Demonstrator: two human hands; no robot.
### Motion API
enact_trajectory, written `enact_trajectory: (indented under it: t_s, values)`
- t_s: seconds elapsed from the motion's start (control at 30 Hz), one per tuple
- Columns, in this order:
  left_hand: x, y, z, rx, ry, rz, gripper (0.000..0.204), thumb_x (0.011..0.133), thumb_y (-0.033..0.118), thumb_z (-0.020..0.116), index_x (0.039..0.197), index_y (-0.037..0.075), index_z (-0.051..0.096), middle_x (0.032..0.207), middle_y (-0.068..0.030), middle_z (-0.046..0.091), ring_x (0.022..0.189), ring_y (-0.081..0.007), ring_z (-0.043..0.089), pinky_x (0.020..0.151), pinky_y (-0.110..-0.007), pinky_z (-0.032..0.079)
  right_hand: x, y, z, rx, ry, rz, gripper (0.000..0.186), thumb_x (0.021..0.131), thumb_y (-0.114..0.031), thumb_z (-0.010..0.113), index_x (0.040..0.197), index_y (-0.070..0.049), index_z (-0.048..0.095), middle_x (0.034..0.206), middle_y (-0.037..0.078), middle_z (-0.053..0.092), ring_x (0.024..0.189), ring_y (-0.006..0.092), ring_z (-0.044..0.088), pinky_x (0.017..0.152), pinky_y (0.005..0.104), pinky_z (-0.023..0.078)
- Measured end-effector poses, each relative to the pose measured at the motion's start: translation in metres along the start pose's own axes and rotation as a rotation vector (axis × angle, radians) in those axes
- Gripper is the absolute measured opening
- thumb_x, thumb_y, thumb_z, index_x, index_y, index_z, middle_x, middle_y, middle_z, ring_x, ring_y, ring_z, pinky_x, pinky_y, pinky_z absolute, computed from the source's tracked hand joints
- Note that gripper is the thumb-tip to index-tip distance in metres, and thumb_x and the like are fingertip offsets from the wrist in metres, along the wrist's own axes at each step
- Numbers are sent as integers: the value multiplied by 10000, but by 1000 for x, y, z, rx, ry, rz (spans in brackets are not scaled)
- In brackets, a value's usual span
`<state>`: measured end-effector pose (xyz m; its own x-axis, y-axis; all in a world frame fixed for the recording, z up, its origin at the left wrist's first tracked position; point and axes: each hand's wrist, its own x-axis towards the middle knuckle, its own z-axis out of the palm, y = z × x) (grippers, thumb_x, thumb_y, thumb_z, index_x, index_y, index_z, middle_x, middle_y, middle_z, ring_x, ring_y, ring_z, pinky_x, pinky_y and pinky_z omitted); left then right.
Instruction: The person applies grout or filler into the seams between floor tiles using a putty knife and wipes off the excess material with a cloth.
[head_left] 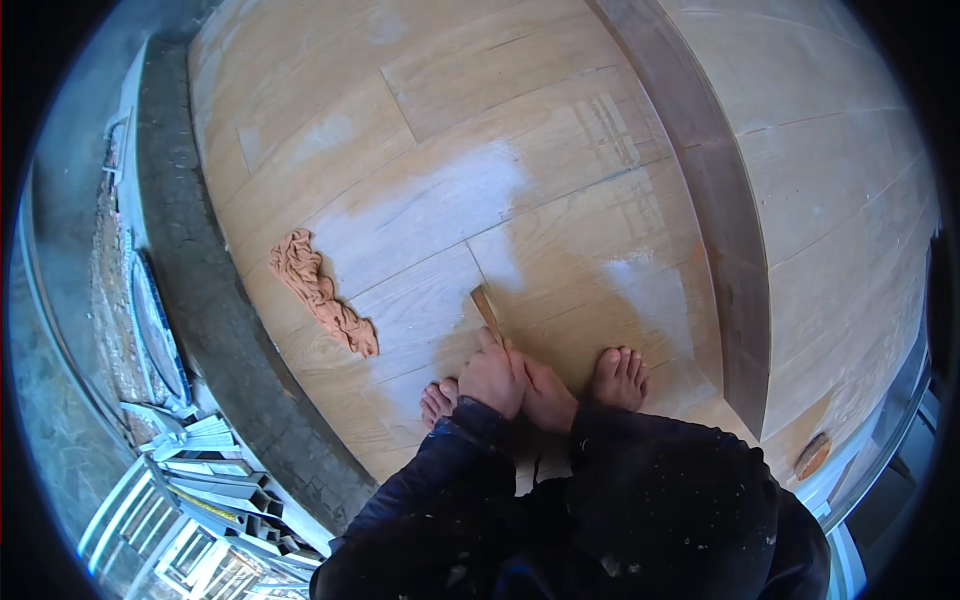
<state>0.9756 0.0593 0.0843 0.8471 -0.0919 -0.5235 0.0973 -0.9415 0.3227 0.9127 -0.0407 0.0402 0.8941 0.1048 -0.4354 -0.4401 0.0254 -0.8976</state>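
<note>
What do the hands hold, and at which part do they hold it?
Both hands, left hand and right hand, grip a narrow wooden tool at its near end; its far end touches the tiled floor.

This looks like a building site, on a freshly tiled terrace or landing. Wood-look floor tiles (430,190) carry white dusty smears, and a darker strip (720,240) marks a step. A rough grey kerb (200,280) edges the floor. Beyond it lie stacked metal profiles (200,480) and rubble (105,280). An orange rag (320,290) lies on the tiles, and the person works barefoot.
</note>
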Motion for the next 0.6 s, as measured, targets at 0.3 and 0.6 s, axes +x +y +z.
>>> enact_trajectory:
  t_s: [0.3,0.6]
  values:
    - [6,8,-3,-114,-104,-57,399,1032,273,486,1082,-117,556,808,-357,672,773,-549,667,741,-620,531,-8,-9,-7,41,15,-6,322,1061,-180,447,1237,60,571,1068,328,669,1016,454,666,905,476,502]
    - [8,0,10,-153,-16,-34,378,1023,273,503,1147,-83,531,836,-340,689,807,-543,675,743,-601,548,-3,-1,-16,29,-42,9,332,1055,-173,442,1259,58,567,1087,339,662,1038,479,654,911,476,501]
